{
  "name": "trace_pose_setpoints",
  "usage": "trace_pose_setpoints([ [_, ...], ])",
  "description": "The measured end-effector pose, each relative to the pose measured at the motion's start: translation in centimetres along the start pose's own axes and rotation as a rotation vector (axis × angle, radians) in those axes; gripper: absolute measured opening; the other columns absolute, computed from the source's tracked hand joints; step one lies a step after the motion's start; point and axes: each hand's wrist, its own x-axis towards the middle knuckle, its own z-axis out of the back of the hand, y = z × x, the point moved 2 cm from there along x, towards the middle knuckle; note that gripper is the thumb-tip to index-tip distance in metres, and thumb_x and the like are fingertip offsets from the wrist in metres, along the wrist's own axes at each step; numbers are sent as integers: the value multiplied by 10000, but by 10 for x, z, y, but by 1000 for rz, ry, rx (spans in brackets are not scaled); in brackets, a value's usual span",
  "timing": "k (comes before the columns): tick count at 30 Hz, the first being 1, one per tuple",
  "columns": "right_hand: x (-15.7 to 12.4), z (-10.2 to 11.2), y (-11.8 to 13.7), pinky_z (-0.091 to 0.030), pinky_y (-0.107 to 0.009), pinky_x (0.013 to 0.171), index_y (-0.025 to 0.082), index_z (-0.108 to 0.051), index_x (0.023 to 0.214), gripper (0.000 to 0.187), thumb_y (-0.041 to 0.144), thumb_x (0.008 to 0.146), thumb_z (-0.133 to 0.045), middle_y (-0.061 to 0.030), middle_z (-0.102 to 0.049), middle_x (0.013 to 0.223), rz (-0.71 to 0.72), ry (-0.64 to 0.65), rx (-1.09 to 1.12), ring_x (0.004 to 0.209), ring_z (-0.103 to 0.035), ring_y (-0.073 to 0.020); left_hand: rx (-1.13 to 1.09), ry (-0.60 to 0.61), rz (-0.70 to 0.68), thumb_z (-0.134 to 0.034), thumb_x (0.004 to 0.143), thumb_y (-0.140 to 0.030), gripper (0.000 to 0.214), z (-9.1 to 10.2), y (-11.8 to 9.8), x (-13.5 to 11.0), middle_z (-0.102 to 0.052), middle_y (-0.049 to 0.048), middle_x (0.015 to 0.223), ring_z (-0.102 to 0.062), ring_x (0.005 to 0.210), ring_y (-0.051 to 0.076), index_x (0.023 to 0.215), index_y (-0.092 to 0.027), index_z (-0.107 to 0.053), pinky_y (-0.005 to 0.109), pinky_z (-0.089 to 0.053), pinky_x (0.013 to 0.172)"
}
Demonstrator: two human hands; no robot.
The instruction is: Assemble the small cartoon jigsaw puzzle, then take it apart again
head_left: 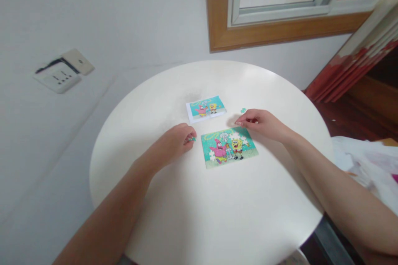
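A cartoon jigsaw puzzle (219,149) lies flat on the white round table (214,215), with white gaps at its upper right and its left side. Just left of it, my left hand (180,140) is closed on a small teal puzzle piece (194,138). My right hand (258,123) hovers over or rests by the puzzle's upper right edge, its thumb and forefinger pinched together; what they hold, if anything, I cannot make out. Beyond its fingertips a loose teal puzzle piece (243,110) lies on the table. Behind the puzzle sits a paper with the same picture (207,107).
A white wall with a socket (59,76) borders the table at the left and back. A wood-framed window (280,16) is above the far side. On the right are a red and white curtain (348,66) and white plastic bags (363,165).
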Motion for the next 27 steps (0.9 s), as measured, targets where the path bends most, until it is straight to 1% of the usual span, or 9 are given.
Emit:
trace_pose_setpoints([
  [4,0,-2,-1,-431,-302,667,204,-753,888,228,312,833,-560,-47,-701,854,-12,3,5,727,-579,-153,-31,20,-103,-469,737,-89,255,2,0,4,-620,45,901,-595,821,180,903,-166,-645,290,-477,771],
  [7,-1,-2,-1,-430,-303,655,213,-752,883,219,323,828,-570,-48,-695,850,-23,-1,9,718,-571,-153,-61,49,-168,-444,702,-28,299,3,-1,8,-635,32,890,-602,860,164,835,-177,-666,269,-472,820],
  [10,-1,-2,-1,-420,-301,644,210,-751,880,224,331,833,-568,-45,-685,828,-20,2,11,703,-557,-149,-84,56,-196,-430,703,-18,294,7,-1,10,-637,28,888,-603,857,155,765,-183,-665,263,-473,825],
  [13,-1,-1,1,-412,-299,643,207,-749,877,224,328,834,-565,-43,-681,822,-14,0,16,696,-546,-145,-93,-6,-155,-448,750,-74,227,14,4,7,-615,37,905,-595,826,158,811,-175,-642,270,-489,782],
  [16,-1,-1,1,-409,-298,638,204,-748,870,223,330,826,-569,-42,-677,811,-20,-7,27,690,-544,-143,-76,-59,-54,-519,819,-220,179,18,12,2,-598,48,944,-590,796,167,957,-172,-624,292,-502,757],
  [18,-1,-1,1,-407,-299,636,202,-749,869,230,334,823,-567,-43,-676,807,-22,-6,32,689,-546,-145,-55,-44,-9,-581,824,-339,249,16,18,0,-597,56,968,-595,812,183,1008,-175,-619,314,-505,772],
  [20,-1,-1,1,-406,-299,636,200,-750,873,233,333,823,-565,-45,-680,816,-19,-4,35,695,-550,-147,-37,-20,6,-617,804,-405,302,11,20,-1,-598,65,976,-599,838,203,1001,-176,-619,335,-503,793],
  [24,-1,0,1,-405,-295,637,197,-749,876,227,331,822,-573,-45,-679,814,-15,-3,34,692,-542,-144,-26,9,9,-578,817,-377,258,4,19,0,-602,78,976,-598,864,217,965,-170,-617,353,-496,822],
  [27,-1,0,1,-410,-296,642,199,-748,873,217,326,820,-580,-45,-682,814,-16,-4,32,691,-542,-144,-27,13,13,-555,818,-333,225,3,15,-1,-611,78,968,-597,870,221,961,-173,-622,355,-495,823],
])
